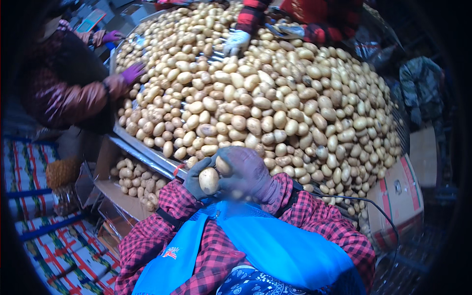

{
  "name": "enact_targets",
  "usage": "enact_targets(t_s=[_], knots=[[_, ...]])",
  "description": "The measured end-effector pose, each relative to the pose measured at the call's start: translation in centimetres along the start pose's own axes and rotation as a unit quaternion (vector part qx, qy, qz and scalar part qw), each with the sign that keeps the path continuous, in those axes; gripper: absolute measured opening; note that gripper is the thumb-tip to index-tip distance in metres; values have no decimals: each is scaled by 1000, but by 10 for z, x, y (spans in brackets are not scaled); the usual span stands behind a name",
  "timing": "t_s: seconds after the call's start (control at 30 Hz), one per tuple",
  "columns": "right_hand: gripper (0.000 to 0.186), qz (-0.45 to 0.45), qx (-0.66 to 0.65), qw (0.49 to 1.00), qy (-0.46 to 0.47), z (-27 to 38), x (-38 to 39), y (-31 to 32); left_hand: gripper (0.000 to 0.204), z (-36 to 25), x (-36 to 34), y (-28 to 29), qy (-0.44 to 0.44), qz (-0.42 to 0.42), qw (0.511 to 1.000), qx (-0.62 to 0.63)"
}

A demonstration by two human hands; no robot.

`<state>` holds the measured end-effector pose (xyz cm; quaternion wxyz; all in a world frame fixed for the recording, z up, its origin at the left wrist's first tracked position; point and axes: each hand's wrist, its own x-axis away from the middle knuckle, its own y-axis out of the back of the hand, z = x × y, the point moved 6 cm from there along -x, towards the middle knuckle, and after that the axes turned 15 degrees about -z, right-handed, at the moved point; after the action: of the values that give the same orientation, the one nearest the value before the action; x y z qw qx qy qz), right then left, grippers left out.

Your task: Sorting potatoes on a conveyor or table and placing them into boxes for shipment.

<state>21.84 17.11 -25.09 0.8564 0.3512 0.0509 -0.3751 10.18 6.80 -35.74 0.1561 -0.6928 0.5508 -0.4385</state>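
Both my hands wear grey gloves and meet at the near edge of a large potato heap (pixel 275 118). My left hand (pixel 194 178) is closed around a pale yellow potato (pixel 209 180), its fingers behind it. Close beside it, my right hand (pixel 248 169) grips a second potato (pixel 223 165), partly covered by the glove. The right glove is smeared around its lower side, where the fingers are hard to make out.
A metal table rim (pixel 147 156) runs below the heap. Potatoes fill an open cardboard box (pixel 110 189) at the left; another carton (pixel 397 199) stands right, beside a black cable (pixel 361 198). Co-workers' purple glove (pixel 132 73) and white glove (pixel 237 42) reach among the potatoes. Printed cartons (pixel 73 250) are stacked lower left.
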Motion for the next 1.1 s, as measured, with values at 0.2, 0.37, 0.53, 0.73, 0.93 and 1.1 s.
enact_targets(t_s=[0.2, 0.37, 0.53, 0.73, 0.93, 1.1], knots=[[55, -81, 60, 995, -18, -45, -17, -18, 61, -2, 30, 1, 108, -66, 952, 280], [63, 63, 284, 954, 72, -47, -5, -60, 64, -15, 73, -4, 37, -114, 970, 212], [67, 63, 272, 957, 85, -44, -6, -61, 57, 6, 93, 22, -43, -173, 978, 111], [67, 59, 284, 950, 112, -39, -5, -63, 70, -6, 121, 28, -89, -156, 974, 138], [55, 29, 312, 941, 126, -38, -3, -67, 51, 6, 181, 95, -232, -241, 942, 31], [47, 9, 336, 933, 131, -46, -3, -69, 45, 1, 252, 136, -362, -210, 845, 332]])
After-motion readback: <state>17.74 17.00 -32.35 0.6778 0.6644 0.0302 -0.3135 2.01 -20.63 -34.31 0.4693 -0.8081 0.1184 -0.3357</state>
